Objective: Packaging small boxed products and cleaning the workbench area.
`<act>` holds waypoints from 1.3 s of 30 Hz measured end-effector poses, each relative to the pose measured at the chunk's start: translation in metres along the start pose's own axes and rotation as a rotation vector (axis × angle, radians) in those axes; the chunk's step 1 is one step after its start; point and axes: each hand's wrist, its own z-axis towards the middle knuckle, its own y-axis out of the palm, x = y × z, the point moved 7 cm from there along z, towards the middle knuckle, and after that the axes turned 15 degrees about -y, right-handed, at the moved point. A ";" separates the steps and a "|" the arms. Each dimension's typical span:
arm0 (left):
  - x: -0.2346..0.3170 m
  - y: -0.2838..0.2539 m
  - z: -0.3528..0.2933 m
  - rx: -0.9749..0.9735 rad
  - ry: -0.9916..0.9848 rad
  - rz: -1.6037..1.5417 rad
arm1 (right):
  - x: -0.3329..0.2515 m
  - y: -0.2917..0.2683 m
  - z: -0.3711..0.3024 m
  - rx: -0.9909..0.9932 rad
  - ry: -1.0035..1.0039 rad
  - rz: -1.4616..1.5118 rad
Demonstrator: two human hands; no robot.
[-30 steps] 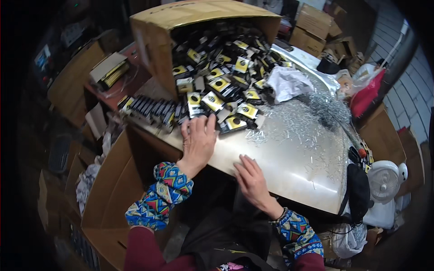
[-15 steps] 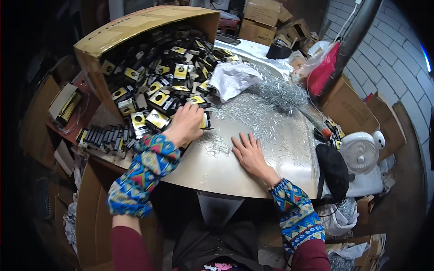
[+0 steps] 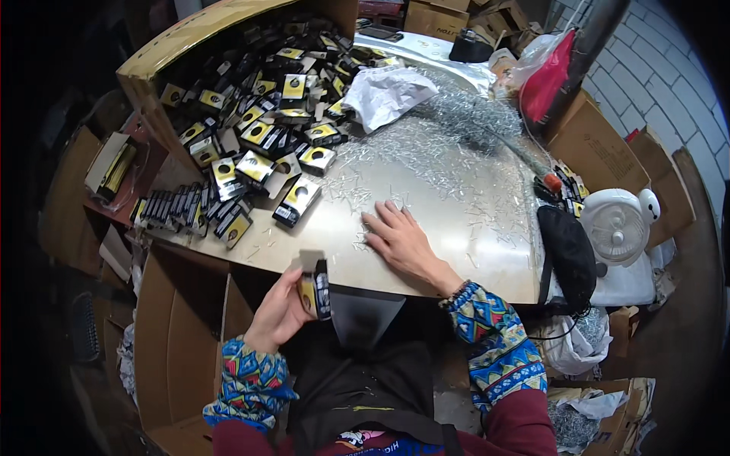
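My left hand point(image 3: 278, 310) grips a small black-and-yellow cardboard box point(image 3: 322, 292) just off the table's front edge. A flap stands up at the top of this box; what is inside does not show. Flat on the metal tabletop point(image 3: 304, 262) lies my right hand point(image 3: 401, 242), fingers stretched out among scattered thin silver pins point(image 3: 433, 163), perhaps small nails. A heap of similar small boxes point(image 3: 262, 137) spills out of a large carton point(image 3: 228, 23) at the left. One loose box point(image 3: 297, 202) lies at the heap's near side.
Upright boxes stand in a row point(image 3: 171, 210) at the left edge. A crumpled white bag point(image 3: 388, 95) lies beside the denser pin pile point(image 3: 475, 114). On the right are a black pouch point(image 3: 566, 262) and a white fan point(image 3: 616, 228). An open carton point(image 3: 179, 334) stands below left.
My left hand has drawn a small box from the heap and brought it down to the table's front edge. The right hand stays flat on the tabletop, shifted slightly leftward in view.
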 end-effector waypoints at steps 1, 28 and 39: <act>-0.009 -0.010 -0.012 0.060 -0.006 -0.017 | 0.000 -0.003 -0.005 0.001 -0.005 0.011; -0.181 -0.068 0.008 0.319 0.024 0.589 | -0.130 0.009 -0.066 0.071 0.051 0.280; -0.161 -0.052 -0.008 0.710 0.404 1.130 | -0.172 0.056 -0.089 -0.052 -0.143 0.224</act>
